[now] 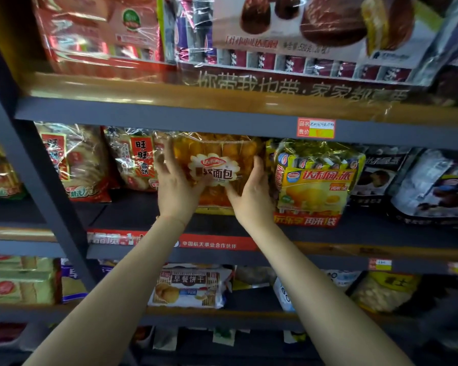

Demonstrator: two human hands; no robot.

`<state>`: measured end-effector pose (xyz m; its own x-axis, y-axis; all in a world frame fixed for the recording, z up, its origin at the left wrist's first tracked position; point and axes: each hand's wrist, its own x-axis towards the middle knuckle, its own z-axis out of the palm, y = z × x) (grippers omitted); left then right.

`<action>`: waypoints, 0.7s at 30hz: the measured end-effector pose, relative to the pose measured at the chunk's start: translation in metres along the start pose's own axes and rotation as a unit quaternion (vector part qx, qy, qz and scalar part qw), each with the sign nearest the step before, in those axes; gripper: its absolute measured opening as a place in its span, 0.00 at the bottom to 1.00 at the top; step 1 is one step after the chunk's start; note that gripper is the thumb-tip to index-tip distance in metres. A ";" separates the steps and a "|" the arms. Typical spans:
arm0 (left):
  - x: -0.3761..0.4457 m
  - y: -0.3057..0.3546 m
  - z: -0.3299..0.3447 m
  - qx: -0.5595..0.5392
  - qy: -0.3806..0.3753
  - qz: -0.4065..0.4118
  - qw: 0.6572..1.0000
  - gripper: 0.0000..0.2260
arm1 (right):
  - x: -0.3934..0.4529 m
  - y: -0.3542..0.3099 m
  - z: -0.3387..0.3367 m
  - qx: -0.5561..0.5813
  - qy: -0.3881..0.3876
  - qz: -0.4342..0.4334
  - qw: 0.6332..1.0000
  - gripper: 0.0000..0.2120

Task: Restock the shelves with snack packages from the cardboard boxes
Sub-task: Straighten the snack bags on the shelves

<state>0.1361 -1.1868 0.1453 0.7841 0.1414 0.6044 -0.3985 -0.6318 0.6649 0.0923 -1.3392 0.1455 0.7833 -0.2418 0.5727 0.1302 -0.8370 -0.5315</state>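
Observation:
A clear bag of orange-gold bread rolls (217, 154) with a white flower-shaped label stands upright on the middle shelf (132, 220). My left hand (173, 184) holds its left side, fingers spread over the edge and thumb across the front. My right hand (251, 190) grips its right side, thumb on the front near the label. The bag stands between a rice-cracker bag (135, 159) on its left and a yellow pie multipack (312, 180) on its right. No cardboard box is in view.
The shelf above carries red and purple packs (95, 35) and a large chocolate cake pack (315, 30). Dark bags (431, 186) sit at the right of the middle shelf. The lower shelf holds a biscuit pack (188, 286). A grey upright post (45, 180) runs down the left.

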 end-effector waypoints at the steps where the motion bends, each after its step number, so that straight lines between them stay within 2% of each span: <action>1: 0.000 -0.003 0.002 0.071 0.036 0.089 0.993 0.44 | 0.001 -0.002 0.002 -0.012 0.012 0.004 1.000 0.42; 2: 0.000 -0.005 0.003 0.150 0.077 0.180 0.969 0.39 | 0.002 -0.003 0.004 -0.026 0.026 0.004 0.999 0.41; 4: -0.001 -0.008 0.008 0.270 0.127 0.334 0.894 0.31 | 0.002 -0.004 0.009 -0.056 0.056 0.004 0.997 0.40; 5: -0.001 -0.008 0.010 0.303 0.121 0.386 0.863 0.30 | 0.002 -0.003 0.010 -0.074 0.072 0.003 0.995 0.40; 7: 0.004 -0.010 0.013 0.346 0.079 0.436 0.827 0.35 | 0.003 -0.003 0.011 -0.121 0.099 -0.016 0.988 0.41; 10: 0.014 -0.010 0.013 0.367 0.060 0.446 0.814 0.41 | 0.005 0.001 0.010 -0.205 0.119 -0.116 0.965 0.44; 12: 0.018 -0.008 0.013 0.370 0.057 0.440 0.816 0.42 | 0.007 0.006 0.009 -0.238 0.086 -0.163 0.954 0.50; 16: 0.024 -0.020 0.015 0.402 0.021 0.426 0.810 0.50 | 0.015 0.021 0.010 -0.291 0.009 -0.178 0.940 0.66; 18: 0.028 -0.030 0.016 0.403 0.007 0.429 0.808 0.49 | 0.019 0.024 0.012 -0.325 -0.015 -0.181 0.928 0.69; 21: 0.037 -0.033 0.014 0.415 -0.033 0.433 0.799 0.56 | 0.026 0.025 0.014 -0.370 -0.046 -0.173 0.912 0.71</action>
<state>0.1852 -1.1718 0.1395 0.4198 -0.6460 0.6375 -0.3735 -0.7632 -0.5273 0.1244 -1.3591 0.1386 0.8253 0.1128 0.5533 -0.0396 -0.9659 0.2559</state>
